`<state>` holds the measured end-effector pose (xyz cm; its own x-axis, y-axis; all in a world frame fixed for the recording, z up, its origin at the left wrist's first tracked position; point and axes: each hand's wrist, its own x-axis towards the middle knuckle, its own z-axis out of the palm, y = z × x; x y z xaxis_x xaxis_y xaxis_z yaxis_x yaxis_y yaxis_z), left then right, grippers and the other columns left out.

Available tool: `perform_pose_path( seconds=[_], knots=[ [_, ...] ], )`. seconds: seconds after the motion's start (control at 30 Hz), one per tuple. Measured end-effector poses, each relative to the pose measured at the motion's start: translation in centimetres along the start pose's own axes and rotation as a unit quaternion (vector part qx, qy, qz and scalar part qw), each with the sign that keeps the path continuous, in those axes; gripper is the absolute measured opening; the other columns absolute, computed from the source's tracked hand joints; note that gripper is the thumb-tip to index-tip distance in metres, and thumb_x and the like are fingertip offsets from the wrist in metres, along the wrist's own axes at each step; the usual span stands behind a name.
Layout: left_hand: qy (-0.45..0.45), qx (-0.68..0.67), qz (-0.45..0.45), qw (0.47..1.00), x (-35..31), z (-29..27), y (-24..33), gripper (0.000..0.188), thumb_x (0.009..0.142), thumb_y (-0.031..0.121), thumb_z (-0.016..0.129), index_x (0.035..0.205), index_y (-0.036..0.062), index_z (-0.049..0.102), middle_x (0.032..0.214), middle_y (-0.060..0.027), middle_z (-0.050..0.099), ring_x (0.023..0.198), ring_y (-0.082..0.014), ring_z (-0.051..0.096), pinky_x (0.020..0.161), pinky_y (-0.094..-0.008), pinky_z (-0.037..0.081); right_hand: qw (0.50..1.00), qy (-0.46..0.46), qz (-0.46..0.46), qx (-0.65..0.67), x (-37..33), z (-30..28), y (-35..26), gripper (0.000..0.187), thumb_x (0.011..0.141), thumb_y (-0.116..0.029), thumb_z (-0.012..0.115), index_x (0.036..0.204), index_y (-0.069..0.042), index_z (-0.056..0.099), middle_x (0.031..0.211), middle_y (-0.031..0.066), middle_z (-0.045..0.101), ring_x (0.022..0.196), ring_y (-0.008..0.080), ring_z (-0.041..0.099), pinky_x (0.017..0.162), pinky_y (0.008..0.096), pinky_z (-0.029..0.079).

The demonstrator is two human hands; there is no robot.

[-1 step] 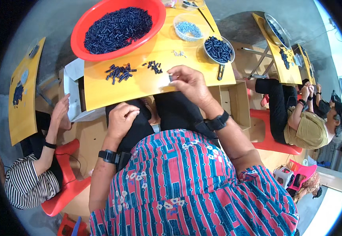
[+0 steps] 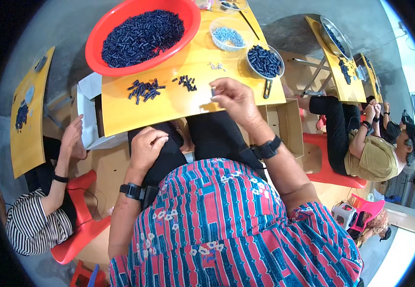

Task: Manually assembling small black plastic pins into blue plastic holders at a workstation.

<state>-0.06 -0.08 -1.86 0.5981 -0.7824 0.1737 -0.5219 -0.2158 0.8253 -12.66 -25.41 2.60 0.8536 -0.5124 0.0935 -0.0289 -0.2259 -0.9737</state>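
My right hand [image 2: 235, 99] is over the yellow table's [image 2: 145, 109] near edge, thumb and forefinger pinching a small dark tube [image 2: 213, 92]. My left hand [image 2: 147, 147] rests on my left thigh with its fingers curled in. Whatever may be inside that hand is hidden. A loose pile of short dark blue tubes [image 2: 144, 91] lies on the table, and a smaller cluster of tubes [image 2: 185, 83] sits between it and my right hand. Beyond the fingers are a few tiny pale pieces [image 2: 216, 66].
A large red basin [image 2: 93, 52] full of dark tubes stands at the far left. On the far right are a clear tub [image 2: 212, 34] of light blue pieces and a handled bowl [image 2: 267, 88] of dark tubes. Cardboard boxes [image 2: 293, 129] flank my legs. Other people sit at tables on both sides.
My right hand has shifted slightly to the right with the small tube in its pinch. My left hand stays almost still on my thigh.
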Motion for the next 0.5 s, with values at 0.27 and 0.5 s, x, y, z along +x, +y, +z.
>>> perform_pose_path(
  seconds=[0.27,0.5],
  knots=[
    [0.020,0.013,0.001,1.000,0.0,0.0,-0.3,0.006,0.075,0.002,0.071,0.080,0.0023,0.069,0.073,-0.0091,0.064,0.065,-0.0195,0.061,0.060,-0.0286,0.047,0.925,0.214,-0.043,-0.311,4.6,-8.6,-1.2,0.026,0.071,-0.010,0.073,0.097,-0.007,0.069,0.081,0.0085,0.065,0.074,0.0217,0.064,0.071,0.0326,0.051],
    [0.019,0.017,0.011,1.000,0.2,0.0,-0.2,0.006,0.075,0.002,0.070,0.080,0.0020,0.069,0.074,-0.0093,0.064,0.064,-0.0200,0.061,0.059,-0.0289,0.047,0.862,0.257,-0.072,-0.431,7.3,-11.1,-0.3,0.025,0.073,-0.013,0.073,0.098,-0.009,0.071,0.078,0.0071,0.062,0.071,0.0246,0.061,0.069,0.0338,0.050]
  ],
)
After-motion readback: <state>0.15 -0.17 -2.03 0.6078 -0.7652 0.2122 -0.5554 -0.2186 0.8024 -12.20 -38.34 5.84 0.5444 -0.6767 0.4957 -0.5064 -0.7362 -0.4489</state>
